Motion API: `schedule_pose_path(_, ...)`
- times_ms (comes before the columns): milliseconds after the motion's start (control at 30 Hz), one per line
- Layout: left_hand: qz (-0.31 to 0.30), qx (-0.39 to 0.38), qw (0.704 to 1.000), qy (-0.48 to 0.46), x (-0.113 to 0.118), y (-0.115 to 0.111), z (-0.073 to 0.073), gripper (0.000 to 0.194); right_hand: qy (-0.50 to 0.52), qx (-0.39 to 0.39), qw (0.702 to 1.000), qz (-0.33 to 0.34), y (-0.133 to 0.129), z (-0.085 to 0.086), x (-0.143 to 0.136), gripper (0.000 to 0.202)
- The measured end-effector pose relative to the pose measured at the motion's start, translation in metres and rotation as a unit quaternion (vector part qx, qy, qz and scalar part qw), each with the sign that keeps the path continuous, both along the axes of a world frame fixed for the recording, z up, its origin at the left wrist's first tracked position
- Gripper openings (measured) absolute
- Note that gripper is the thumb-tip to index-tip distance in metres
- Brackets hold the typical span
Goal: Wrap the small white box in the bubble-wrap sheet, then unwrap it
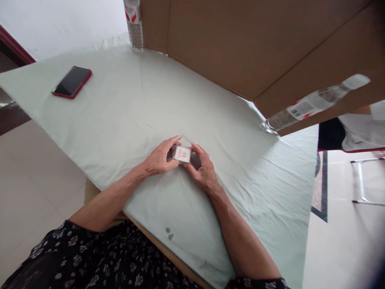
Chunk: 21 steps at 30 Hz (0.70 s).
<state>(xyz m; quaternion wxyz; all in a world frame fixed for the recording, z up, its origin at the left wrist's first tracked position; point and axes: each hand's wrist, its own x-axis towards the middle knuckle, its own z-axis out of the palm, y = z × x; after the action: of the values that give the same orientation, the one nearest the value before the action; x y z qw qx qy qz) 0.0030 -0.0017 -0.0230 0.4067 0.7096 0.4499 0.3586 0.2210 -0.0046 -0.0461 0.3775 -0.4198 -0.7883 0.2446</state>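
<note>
Near the front edge of the cloth-covered table, a small white box [183,154] with red print and a faint round mark sits between my hands. It is about the size of a card pack, and its exact kind is unclear. My left hand [165,155] grips its left end, thumb on the near side and fingers curled behind. At the right end, my right hand [203,165] holds it with the thumb at the near corner and the fingers bent round the far side. The fingers hide parts of both ends.
A phone in a red case [72,82] lies at the table's far left. Behind my hands stands a tall brown cardboard panel [210,40], with a water bottle [134,26] at its left end and another bottle [313,104] at its right. Pale green cloth [120,108] covers the table.
</note>
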Motion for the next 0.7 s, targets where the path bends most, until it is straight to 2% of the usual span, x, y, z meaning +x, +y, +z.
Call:
schedule_pose_path(200, -0.006, -0.029, 0.999, -0.036, 0.001, 0.001, 0.002, 0.08, -0.011, -0.009, 1.0, 0.006, 0.0, 0.004, 0.002, 0.071)
schedule_pose_path(300, -0.006, -0.044, 0.998, -0.042, 0.001, 0.002, 0.003, 0.082, -0.007, -0.003, 1.0, 0.005, 0.0, 0.014, 0.005, 0.058)
schedule_pose_path(467, -0.014, -0.043, 0.998, -0.051, 0.001, 0.003, 0.001, 0.081, -0.065, 0.091, 0.993, -0.026, 0.004, 0.031, 0.006, 0.02)
schedule_pose_path(700, -0.022, -0.03, 0.998, -0.056, 0.001, 0.005, 0.0, 0.077, -0.213, 0.218, 0.952, 0.004, 0.011, 0.052, 0.0, 0.012)
